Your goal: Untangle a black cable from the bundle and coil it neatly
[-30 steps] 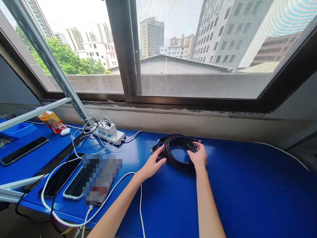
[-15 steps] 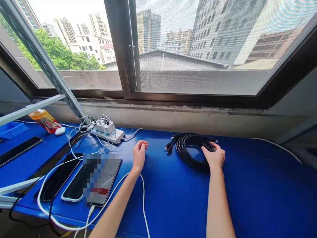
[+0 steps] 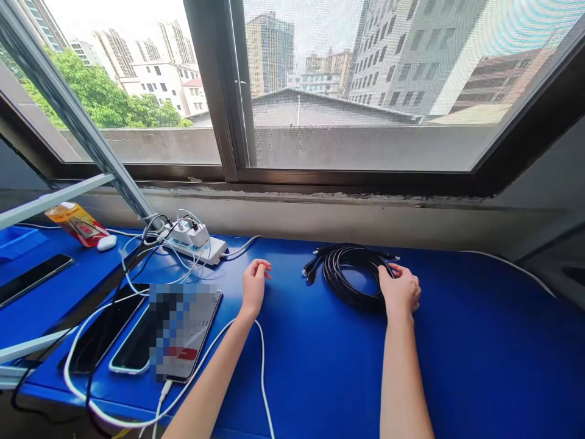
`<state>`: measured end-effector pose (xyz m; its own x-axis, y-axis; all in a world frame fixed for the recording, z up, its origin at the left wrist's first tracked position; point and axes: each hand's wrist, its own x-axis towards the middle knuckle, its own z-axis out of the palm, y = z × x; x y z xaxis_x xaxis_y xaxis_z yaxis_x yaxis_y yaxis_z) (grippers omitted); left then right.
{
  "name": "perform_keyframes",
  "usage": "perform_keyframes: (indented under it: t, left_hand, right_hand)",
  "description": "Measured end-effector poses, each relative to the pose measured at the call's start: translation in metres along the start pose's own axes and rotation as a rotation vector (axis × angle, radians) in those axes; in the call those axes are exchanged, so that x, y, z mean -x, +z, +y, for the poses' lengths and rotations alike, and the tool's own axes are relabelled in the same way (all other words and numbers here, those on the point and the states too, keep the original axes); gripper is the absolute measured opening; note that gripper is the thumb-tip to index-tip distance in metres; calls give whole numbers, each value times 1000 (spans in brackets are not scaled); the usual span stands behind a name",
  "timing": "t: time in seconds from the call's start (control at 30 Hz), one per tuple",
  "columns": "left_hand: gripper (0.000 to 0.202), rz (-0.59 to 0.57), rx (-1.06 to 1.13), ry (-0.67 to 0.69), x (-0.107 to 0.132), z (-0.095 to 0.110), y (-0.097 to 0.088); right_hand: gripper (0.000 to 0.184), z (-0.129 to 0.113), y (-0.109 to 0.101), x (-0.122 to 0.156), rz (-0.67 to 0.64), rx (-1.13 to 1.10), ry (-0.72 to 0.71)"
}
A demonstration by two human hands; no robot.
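A round coil of thin black cable (image 3: 343, 288) lies flat on the glossy blue tabletop (image 3: 315, 372), longer left to right, its dark plug ends (image 3: 311, 272) poking out leftward. The right hand (image 3: 400, 291), the nearer of the 2, pinches the coil's right edge between thumb and fingers. The left hand (image 3: 255, 288), loosely curled and apparently empty, hovers well apart to the coil's left. Farther left sits a white plastic power strip (image 3: 214, 252).

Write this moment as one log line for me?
right hand: holding black cable coil | left hand: apart from coil | coil: on blue table
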<state>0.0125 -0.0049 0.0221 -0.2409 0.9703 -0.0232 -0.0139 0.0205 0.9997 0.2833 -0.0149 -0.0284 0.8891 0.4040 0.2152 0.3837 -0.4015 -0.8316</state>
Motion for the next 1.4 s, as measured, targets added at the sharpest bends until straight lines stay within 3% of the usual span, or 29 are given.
perform_keyframes:
  t: [0.37,0.57,0.77,1.07,1.13,1.3,1.4]
  left_hand:
    - [14,-5,-12,8,1,-1,0]
    - [15,-28,-95,69,-1,-5,-1]
    - [13,-180,-236,225,9,0,3]
    - [26,-537,-327,339,27,0,8]
    - [31,-525,-212,276,27,-1,10]
    - [53,-350,20,103,20,-1,11]
    - [55,-271,100,3,12,2,6]
  right_hand:
    - [22,-26,-21,2,-1,-257,34]
    - [28,-33,-18,-1,22,-496,-22]
    - [33,-52,-11,13,-79,-663,-251]
    - [3,-94,-21,70,-187,-667,-768]
    - [6,-100,-19,84,-223,-676,-868]
    - [12,-104,-8,127,-383,-675,-1102]
    - [14,-102,-1,148,-481,-656,-1207]
